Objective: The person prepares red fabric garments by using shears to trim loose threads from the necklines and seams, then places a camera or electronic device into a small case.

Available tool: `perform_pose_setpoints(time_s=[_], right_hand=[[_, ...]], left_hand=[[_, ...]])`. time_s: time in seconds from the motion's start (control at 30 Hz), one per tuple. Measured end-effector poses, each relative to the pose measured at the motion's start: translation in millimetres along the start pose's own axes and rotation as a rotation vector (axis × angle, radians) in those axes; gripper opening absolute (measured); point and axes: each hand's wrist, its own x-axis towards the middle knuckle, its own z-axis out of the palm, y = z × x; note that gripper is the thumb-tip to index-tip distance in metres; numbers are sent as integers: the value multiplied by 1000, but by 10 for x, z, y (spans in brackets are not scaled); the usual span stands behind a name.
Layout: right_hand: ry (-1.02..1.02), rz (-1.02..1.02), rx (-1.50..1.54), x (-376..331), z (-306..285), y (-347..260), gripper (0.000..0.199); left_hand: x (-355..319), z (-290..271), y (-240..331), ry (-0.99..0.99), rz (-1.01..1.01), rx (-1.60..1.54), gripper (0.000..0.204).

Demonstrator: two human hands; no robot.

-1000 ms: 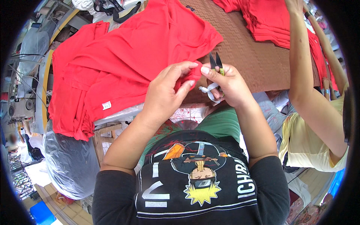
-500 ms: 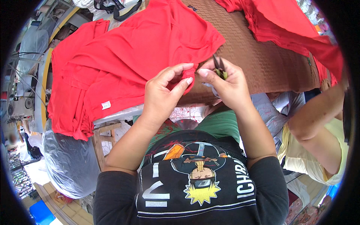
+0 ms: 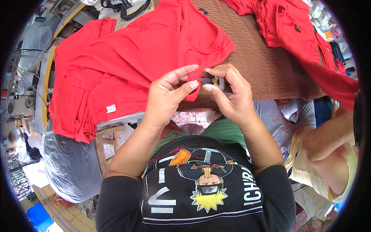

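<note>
A large red garment (image 3: 131, 54) lies spread over the table in front of me, with a small white label near its front edge. My left hand (image 3: 168, 91) pinches a gathered edge of it between thumb and fingers. Just right of that edge, my right hand (image 3: 235, 94) is closed on small thread snips (image 3: 215, 82). Their dark blades point left at the pinched cloth, and my fingers partly cover the handles. Whether the blades touch the cloth I cannot tell.
Brown patterned cloth (image 3: 266, 73) covers the tabletop. More red garments (image 3: 286, 31) lie at the far right, beside a co-worker's bent arm (image 3: 328, 141). A black strap (image 3: 133, 13) rests at the back left. A large plastic-wrapped bundle (image 3: 69, 166) stands left of a wooden stool (image 3: 108, 141).
The snips have turned in my right hand, from blades pointing up to blades pointing left at the cloth edge. On the right, the co-worker's red cloth has shifted.
</note>
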Motion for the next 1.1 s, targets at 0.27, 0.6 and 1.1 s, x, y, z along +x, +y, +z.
perform_pose_setpoints(time_s=[0.27,0.6,1.1], right_hand=[[-8,49,-1,-10,-54,0,24],[-57,-45,-154,-6,-113,69,28],[-95,-47,-137,-4,-109,-18,22]], left_hand=[[-28,-3,-9,-32,44,24,36],[-38,-4,-12,-46,76,120,38],[-46,-15,-43,-56,60,190,34]])
